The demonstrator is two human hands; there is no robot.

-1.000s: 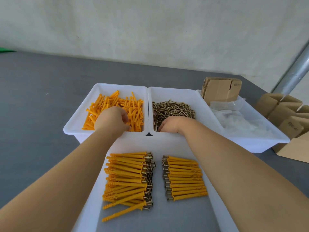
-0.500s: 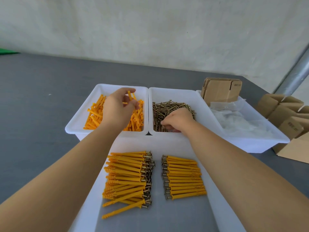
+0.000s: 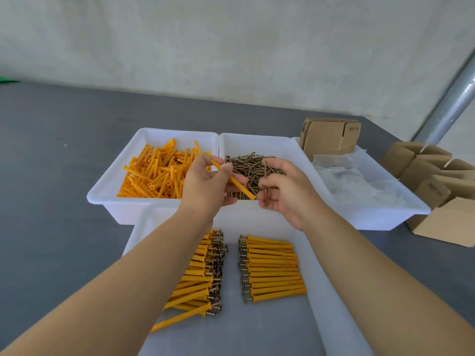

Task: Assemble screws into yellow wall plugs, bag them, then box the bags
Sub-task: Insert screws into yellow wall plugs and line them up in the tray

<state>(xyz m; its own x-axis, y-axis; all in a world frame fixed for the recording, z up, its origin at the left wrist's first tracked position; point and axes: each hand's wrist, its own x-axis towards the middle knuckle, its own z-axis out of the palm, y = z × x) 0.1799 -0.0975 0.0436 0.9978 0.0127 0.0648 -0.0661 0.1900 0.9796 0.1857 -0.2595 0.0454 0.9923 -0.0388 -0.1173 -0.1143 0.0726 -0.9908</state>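
Both hands have been lifted out of the bins since the earlier frames and drawn together above the screw bin (image 3: 257, 143); a plug and a screw have come up with them.

Head view: the left hand (image 3: 205, 185) is held over the near rim of the screw bin, its thumb and fingers clamped on one yellow wall plug (image 3: 237, 185), which is tilted with its lower end pointing toward the right hand (image 3: 285, 188); a single screw (image 3: 265, 177) is pinched nearly upright between the right thumb and fingers, just beside the plug's end but not yet in it. Which end of the plug is the open mouth cannot be told. Loose plugs are heaped in the plug bin (image 3: 144, 140), left of the screw bin; clear bags (image 3: 359, 183) lie in the bin to its right; assembled sets (image 3: 272, 268) are laid in two rows in the tray nearest the person, in front of the screw bin.

For a clean insertion, the screw's tip should probably be turned down toward the plug's mouth and lined up along its axis; the plug is best held near that end, so that it is not bent; the screw is then pushed until only its head stands proud.
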